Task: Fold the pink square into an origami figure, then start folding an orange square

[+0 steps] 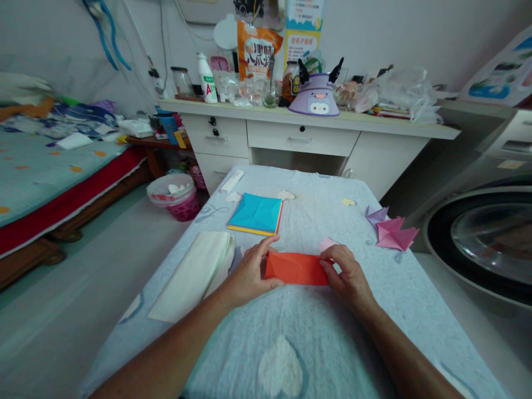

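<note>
A folded orange-red paper (pixel 296 268) lies flat on the light blue cloth-covered table (pixel 291 343). My left hand (pixel 249 274) pinches its left end, thumb and fingers closed on the edge. At the right end, my right hand (pixel 348 277) presses the paper with curled fingers. A small pink paper piece (pixel 327 243) peeks out just behind the right hand. A stack of coloured paper squares (pixel 256 214) with a blue sheet on top sits farther back.
Pink and purple folded paper figures (pixel 393 233) lie at the table's right edge. A cream folded cloth (pixel 195 274) lies left of my arm. A cluttered white desk (pixel 307 124) stands behind, a bed (pixel 50 177) at left, a pink bin (pixel 174 197), a washing machine (pixel 486 238) at right.
</note>
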`<state>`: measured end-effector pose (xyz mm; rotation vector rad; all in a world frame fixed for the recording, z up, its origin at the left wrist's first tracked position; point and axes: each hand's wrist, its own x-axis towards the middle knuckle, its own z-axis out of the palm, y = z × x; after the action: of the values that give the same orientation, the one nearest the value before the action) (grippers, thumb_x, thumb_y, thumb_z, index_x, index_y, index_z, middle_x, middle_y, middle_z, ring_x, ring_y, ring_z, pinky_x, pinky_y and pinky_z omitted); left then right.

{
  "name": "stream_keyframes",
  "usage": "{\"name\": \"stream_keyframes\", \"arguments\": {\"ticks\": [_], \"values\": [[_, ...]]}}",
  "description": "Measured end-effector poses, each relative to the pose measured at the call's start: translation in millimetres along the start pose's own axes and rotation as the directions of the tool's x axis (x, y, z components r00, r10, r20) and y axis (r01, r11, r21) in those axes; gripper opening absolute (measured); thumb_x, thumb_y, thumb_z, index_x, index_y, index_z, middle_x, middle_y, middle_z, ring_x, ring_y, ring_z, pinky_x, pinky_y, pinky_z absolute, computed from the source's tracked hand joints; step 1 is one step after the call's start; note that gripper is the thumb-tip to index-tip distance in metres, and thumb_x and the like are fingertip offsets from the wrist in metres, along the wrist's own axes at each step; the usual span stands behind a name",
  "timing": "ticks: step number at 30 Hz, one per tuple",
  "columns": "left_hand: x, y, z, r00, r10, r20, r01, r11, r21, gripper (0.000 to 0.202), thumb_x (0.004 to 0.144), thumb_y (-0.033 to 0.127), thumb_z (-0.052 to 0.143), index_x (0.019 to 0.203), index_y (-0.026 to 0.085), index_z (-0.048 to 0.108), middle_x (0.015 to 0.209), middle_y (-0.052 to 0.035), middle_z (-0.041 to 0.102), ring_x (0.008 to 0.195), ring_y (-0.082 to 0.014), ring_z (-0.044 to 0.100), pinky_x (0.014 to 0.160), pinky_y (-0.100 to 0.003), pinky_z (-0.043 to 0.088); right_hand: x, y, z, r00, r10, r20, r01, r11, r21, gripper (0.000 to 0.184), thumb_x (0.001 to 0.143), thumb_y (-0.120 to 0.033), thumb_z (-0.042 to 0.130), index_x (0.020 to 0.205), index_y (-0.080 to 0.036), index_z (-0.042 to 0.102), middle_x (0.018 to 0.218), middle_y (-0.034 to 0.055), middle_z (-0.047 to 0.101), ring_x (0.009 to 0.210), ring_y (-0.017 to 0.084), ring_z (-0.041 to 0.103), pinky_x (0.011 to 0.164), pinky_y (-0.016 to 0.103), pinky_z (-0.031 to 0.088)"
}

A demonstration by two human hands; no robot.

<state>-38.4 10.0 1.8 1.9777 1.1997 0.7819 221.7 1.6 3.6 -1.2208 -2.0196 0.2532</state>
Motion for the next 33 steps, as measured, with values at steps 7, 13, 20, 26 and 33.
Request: {"name": "stream_keyframes", "arguments": {"ticks": [7, 13, 20, 26, 33], "values": [[2.4, 4.6, -1.2, 0.977, 0.215, -0.015, -0.209, 0.961, 0.183, 0.016, 0.079, 0.017, 0.065, 0.094, 0.02, 0.062, 0.096, -0.0028, 0.065, 0.098, -0.02, 0.057, 0.093, -0.038, 0.041, -0.6, -4.5, -1.7, 0.995, 0.02, -0.103, -0.013, 0.997, 0.075, 0.009, 0.089, -0.019, 0.049, 0.087, -0.024, 0.056, 0.083, 0.0038, 0.059, 0.087, 0.022, 0.054, 0.08, 0.039, 0.045], [-1.3, 7.9, -2.5, 0.887, 0.443, -0.13, -0.386, 0.866, 0.318, 0.015, 0.082, 0.009, 0.053, 0.088, 0.019, 0.062, 0.086, -0.0034, 0.065, 0.087, -0.0186, 0.057, 0.087, -0.038, 0.042, -0.8, -10.8, -4.0, 0.986, -0.133, -0.1, 0.129, 0.991, -0.039, 0.023, 0.082, -0.009, 0.047, 0.097, -0.026, 0.055, 0.089, 0.0033, 0.063, 0.093, 0.022, 0.056, 0.092, 0.047, 0.04], [-9.2, 15.4, 1.2, 0.812, 0.579, -0.077, -0.439, 0.692, 0.573, 0.018, 0.09, 0.013, 0.048, 0.089, 0.021, 0.064, 0.081, -0.0027, 0.062, 0.086, -0.0182, 0.054, 0.086, -0.038, 0.041, -5.4, -20.6, 0.3, 0.968, -0.243, -0.055, 0.224, 0.946, -0.234, 0.034, 0.082, -0.015, 0.057, 0.112, -0.03, 0.055, 0.109, 0.0052, 0.06, 0.104, 0.025, 0.05, 0.102, 0.057, 0.027], [-13.8, 21.7, 8.3, 0.803, 0.596, -0.001, -0.45, 0.607, 0.655, 0.019, 0.093, 0.015, 0.046, 0.092, 0.022, 0.064, 0.081, -0.0019, 0.062, 0.087, -0.0173, 0.054, 0.088, -0.037, 0.04, -10.8, -23.1, 2.3, 0.957, -0.283, 0.057, 0.289, 0.932, -0.217, 0.022, 0.091, -0.021, 0.05, 0.105, -0.031, 0.063, 0.103, 0.005, 0.062, 0.1, 0.025, 0.049, 0.088, 0.047, 0.035], [-5.1, 11.2, 2.2, 0.874, 0.474, -0.111, -0.327, 0.741, 0.586, 0.017, 0.081, 0.01, 0.058, 0.091, 0.023, 0.065, 0.096, -0.0039, 0.064, 0.097, -0.022, 0.054, 0.092, -0.042, 0.04, -9.4, -12.9, -0.8, 0.956, -0.289, 0.052, 0.294, 0.942, -0.165, 0.021, 0.096, -0.022, 0.045, 0.105, -0.028, 0.064, 0.095, 0.0051, 0.064, 0.09, 0.021, 0.051, 0.077, 0.039, 0.039]]}}
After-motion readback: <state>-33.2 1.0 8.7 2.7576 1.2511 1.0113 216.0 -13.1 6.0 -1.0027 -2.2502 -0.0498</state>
